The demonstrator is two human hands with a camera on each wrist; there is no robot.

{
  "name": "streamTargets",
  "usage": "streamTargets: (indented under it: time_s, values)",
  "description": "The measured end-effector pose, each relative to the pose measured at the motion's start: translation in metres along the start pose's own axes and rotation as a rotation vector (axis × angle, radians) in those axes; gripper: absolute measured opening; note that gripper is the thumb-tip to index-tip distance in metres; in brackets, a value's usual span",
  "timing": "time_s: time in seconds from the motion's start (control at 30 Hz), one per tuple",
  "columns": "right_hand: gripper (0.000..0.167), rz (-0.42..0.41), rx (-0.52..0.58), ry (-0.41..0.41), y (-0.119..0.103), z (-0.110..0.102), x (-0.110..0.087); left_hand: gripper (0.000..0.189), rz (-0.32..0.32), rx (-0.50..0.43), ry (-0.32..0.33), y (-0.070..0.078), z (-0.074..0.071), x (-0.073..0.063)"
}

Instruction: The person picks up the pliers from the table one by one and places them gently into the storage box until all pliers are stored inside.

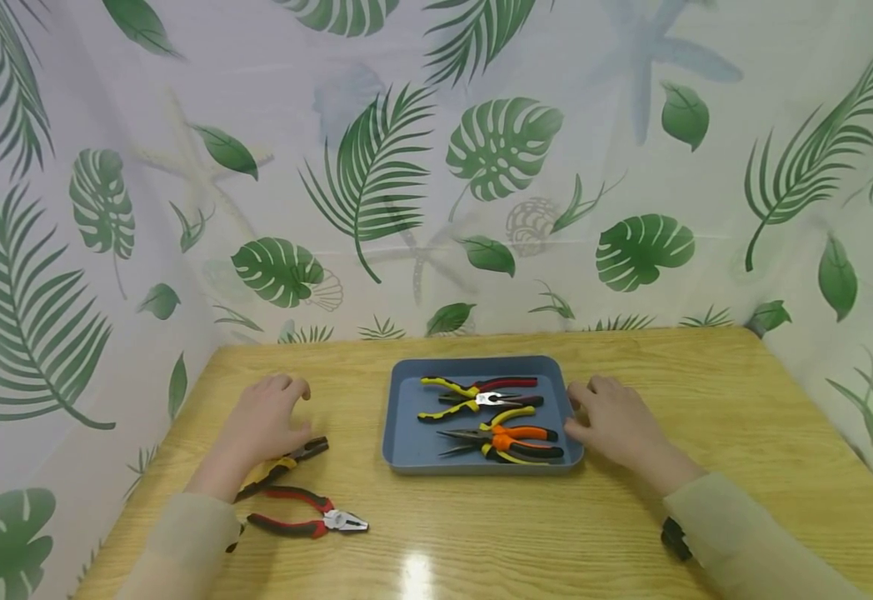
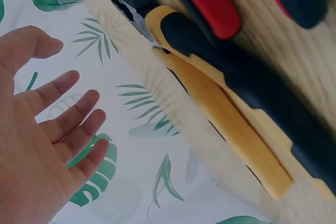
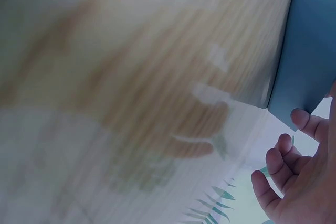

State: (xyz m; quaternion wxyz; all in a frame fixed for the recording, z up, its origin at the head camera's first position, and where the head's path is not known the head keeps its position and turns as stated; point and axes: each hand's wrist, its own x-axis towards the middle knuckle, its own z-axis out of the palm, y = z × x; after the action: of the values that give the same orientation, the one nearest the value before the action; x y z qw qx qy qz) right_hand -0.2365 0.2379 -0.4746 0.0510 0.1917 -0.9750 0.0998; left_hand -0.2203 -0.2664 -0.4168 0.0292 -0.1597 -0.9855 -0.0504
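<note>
My left hand [image 1: 267,421] hovers with spread, relaxed fingers over yellow-and-black combination pliers [image 1: 309,450]; it holds nothing. In the left wrist view those pliers [image 2: 181,32] lie beside the hand [image 2: 47,124], apart from its fingers. Red-and-black combination pliers [image 1: 337,520] lie nearer me, handles spread. At the right end of a blue-grey tray [image 1: 414,461] is my right hand [image 1: 616,421], fingers loosely bent. A fingertip appears to touch the tray's wall [image 3: 304,61] in the right wrist view. Inside the tray are several pliers, including orange-and-black long-nose pliers [image 1: 502,438] and yellow-and-black pliers [image 1: 474,402].
The wooden table [image 1: 481,533] reaches back to a leaf-printed cloth [image 1: 421,208], which also rises along both sides. Red-handled pliers [image 1: 507,383] lie partly beneath others at the back of the tray.
</note>
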Motion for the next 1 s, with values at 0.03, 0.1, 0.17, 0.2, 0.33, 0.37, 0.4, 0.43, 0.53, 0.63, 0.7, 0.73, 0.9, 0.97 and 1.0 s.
streamTargets:
  time_s: [0.03,0.1,0.17,0.2,0.33,0.37,0.4,0.43,0.53,0.63,0.7,0.73,0.9,0.97,1.0]
  values:
    - [0.020,-0.002,0.001,0.002,0.000,0.000,0.000,0.035,0.004,-0.002,0.000,-0.001,0.000,-0.001]
    - [0.019,-0.004,0.005,0.004,0.001,0.000,0.000,0.035,0.013,-0.003,0.002,-0.004,0.000,-0.003]
    - [0.019,-0.006,0.006,0.005,0.001,0.000,-0.001,0.035,0.016,-0.008,-0.003,-0.007,0.001,-0.005]
    - [0.019,-0.006,0.006,0.005,0.001,0.000,-0.001,0.035,0.014,-0.012,-0.007,-0.008,0.002,-0.007]
    - [0.019,0.001,0.002,0.002,0.000,0.000,-0.001,0.035,-0.006,-0.029,-0.035,-0.013,0.006,-0.013]
    - [0.019,0.002,0.000,0.002,0.000,-0.001,-0.001,0.035,-0.008,-0.028,-0.039,-0.014,0.007,-0.015]
    - [0.019,0.003,-0.001,0.002,0.000,0.000,-0.001,0.036,-0.013,-0.028,-0.043,-0.015,0.008,-0.017]
    - [0.019,0.005,-0.002,0.002,0.000,0.000,0.000,0.036,-0.014,-0.026,-0.046,-0.016,0.008,-0.019]
    - [0.019,0.008,-0.002,0.004,0.000,0.000,0.000,0.035,-0.010,-0.011,-0.042,-0.017,0.010,-0.023]
    - [0.019,0.008,-0.004,0.005,0.000,0.000,0.000,0.035,-0.007,-0.003,-0.030,-0.019,0.012,-0.026]
    - [0.020,0.004,-0.005,0.006,0.000,0.000,0.000,0.035,-0.007,0.003,-0.028,-0.020,0.013,-0.027]
    - [0.021,0.003,-0.007,0.006,0.000,0.000,0.000,0.035,-0.007,0.005,-0.030,-0.020,0.014,-0.028]
    - [0.021,0.007,-0.005,0.001,0.000,0.000,0.000,0.037,-0.014,0.001,-0.051,-0.021,0.016,-0.031]
    - [0.021,0.009,-0.004,0.000,0.000,0.000,0.000,0.038,-0.014,-0.005,-0.060,-0.021,0.016,-0.032]
    - [0.020,0.010,-0.004,0.000,0.000,0.000,0.000,0.039,-0.015,-0.007,-0.066,-0.022,0.016,-0.033]
